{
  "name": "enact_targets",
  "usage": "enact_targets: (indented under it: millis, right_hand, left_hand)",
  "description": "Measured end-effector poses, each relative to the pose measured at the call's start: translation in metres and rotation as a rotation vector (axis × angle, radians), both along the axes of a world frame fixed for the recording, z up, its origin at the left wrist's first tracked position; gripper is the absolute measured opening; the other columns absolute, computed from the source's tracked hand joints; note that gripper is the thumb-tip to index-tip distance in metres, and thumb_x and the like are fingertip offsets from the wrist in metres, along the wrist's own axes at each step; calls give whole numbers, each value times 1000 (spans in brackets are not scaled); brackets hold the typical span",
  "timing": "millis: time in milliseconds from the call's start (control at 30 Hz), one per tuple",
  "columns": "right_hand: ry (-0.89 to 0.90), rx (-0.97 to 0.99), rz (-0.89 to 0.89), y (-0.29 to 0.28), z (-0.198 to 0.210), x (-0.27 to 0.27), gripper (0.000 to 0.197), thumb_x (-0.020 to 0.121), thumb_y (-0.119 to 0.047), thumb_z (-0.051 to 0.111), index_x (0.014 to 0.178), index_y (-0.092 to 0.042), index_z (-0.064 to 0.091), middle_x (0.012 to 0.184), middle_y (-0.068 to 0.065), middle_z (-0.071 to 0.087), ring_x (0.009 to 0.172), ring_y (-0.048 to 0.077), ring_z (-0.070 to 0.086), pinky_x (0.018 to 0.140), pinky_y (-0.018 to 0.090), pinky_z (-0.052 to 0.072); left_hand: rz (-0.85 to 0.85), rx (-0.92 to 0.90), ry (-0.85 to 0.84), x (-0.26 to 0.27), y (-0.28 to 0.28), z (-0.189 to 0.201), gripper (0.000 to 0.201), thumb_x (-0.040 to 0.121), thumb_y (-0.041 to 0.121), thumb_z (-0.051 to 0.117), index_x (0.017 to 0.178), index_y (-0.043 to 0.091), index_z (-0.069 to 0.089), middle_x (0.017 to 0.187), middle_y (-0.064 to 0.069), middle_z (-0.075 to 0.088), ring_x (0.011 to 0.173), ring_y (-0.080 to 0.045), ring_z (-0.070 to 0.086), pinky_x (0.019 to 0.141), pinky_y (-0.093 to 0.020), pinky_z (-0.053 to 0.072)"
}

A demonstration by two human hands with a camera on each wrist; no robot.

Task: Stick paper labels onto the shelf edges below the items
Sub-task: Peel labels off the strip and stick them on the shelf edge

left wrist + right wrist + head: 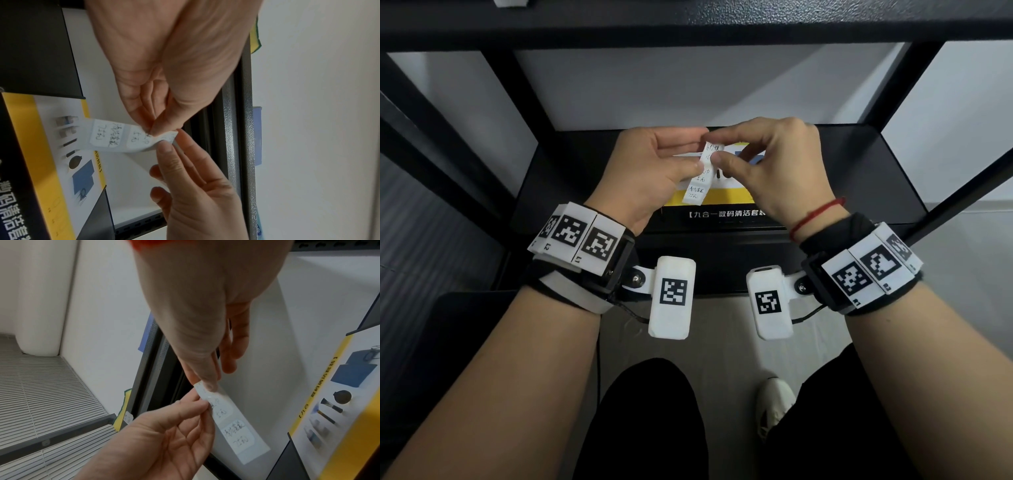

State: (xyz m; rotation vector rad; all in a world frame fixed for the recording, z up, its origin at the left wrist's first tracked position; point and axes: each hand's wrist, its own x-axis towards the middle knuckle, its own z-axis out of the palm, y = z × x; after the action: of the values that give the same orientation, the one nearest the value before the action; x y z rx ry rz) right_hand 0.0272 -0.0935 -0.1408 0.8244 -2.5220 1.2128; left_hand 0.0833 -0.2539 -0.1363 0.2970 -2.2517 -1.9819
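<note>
A white strip of handwritten paper labels hangs between my two hands in front of the lower shelf. My left hand pinches the strip partway down with thumb and fingers. My right hand pinches its upper end between thumb and index finger. In the left wrist view the strip curls at the pinch of my left hand, and the right hand touches its tip. The right wrist view shows the right hand on the strip above the left hand.
A black and yellow boxed cleaning kit lies on the black lower shelf behind the hands. The upper shelf edge runs across the top. A small label sits on a shelf edge under a yellow item.
</note>
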Motion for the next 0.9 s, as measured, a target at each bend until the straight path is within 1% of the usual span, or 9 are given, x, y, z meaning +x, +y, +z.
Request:
enact_targets:
  millis: [200, 300, 400, 467, 533, 633, 733, 833, 900]
  right_hand:
    - [18, -3, -8, 4, 0, -6, 12, 85, -31, 76, 97, -31, 79, 83, -21, 67, 69, 9, 70, 77, 28, 57]
    - [23, -13, -2, 5, 0, -6, 6, 85, -31, 77, 90, -30, 78, 77, -22, 65, 68, 9, 70, 76, 31, 58]
    - [7, -41, 16, 6, -1, -4, 5, 86, -28, 76, 91, -28, 78, 70, -28, 63, 68, 8, 69, 76, 31, 58]
    - [-10, -85, 38, 7, 1, -3, 6, 88, -25, 75, 93, -27, 77, 73, -26, 66, 69, 7, 69, 74, 29, 59]
    - [-10, -132, 64, 9, 6, -1, 7, 89, -23, 74, 94, -27, 77, 79, -23, 69, 70, 5, 67, 70, 23, 58]
    - [-6, -180, 72, 14, 17, 0, 10, 89, -19, 73, 96, -25, 77, 80, -23, 70, 66, 2, 68, 63, 13, 51]
    - [-1, -153, 80, 21, 35, 2, 13, 90, -21, 72, 99, -29, 77, 78, -21, 71, 60, 12, 70, 62, 18, 53]
    - [38, -94, 95, 26, 55, 3, 15, 90, -23, 70, 101, -29, 78, 80, -21, 71, 64, 3, 67, 67, 17, 52]
    - [61, -72, 97, 30, 69, 3, 16, 91, -23, 69, 103, -28, 78, 85, -22, 70, 66, 0, 64, 70, 14, 50]
  left_hand:
    - [22, 42, -32, -7, 3, 0, 42, 84, -9, 68, 123, 8, 69, 117, -10, 75, 109, -18, 73, 99, -35, 57]
    - [39, 114, -41, -8, 4, 3, 36, 86, -4, 70, 120, 7, 70, 106, -6, 76, 98, -13, 75, 88, -23, 59]
    - [114, 161, -45, -9, 5, 4, 12, 90, 15, 73, 102, 14, 76, 96, -3, 78, 85, -11, 76, 77, -19, 57]
    - [184, 146, -18, -9, 4, 4, 3, 90, 21, 75, 92, 19, 76, 90, 0, 79, 82, -9, 75, 74, -17, 56]
    - [234, 80, 16, -9, 3, 5, 6, 88, 14, 76, 89, 20, 77, 85, 0, 79, 76, -5, 73, 71, -14, 55]
    - [184, -100, 27, -7, 1, 13, 19, 85, 6, 75, 86, 25, 77, 84, 3, 78, 75, -2, 73, 70, -16, 56]
    - [105, -300, 38, -1, 5, 34, 17, 82, 14, 79, 81, 31, 77, 85, 10, 77, 82, -5, 74, 82, -24, 60]
    - [31, -384, 69, 7, 13, 60, 14, 78, 28, 85, 91, 26, 79, 87, 7, 79, 85, -6, 76, 89, -31, 61]
    - [-2, -426, 116, 11, 19, 74, 10, 81, 32, 83, 88, 29, 78, 84, 8, 78, 83, -7, 76, 87, -35, 62]
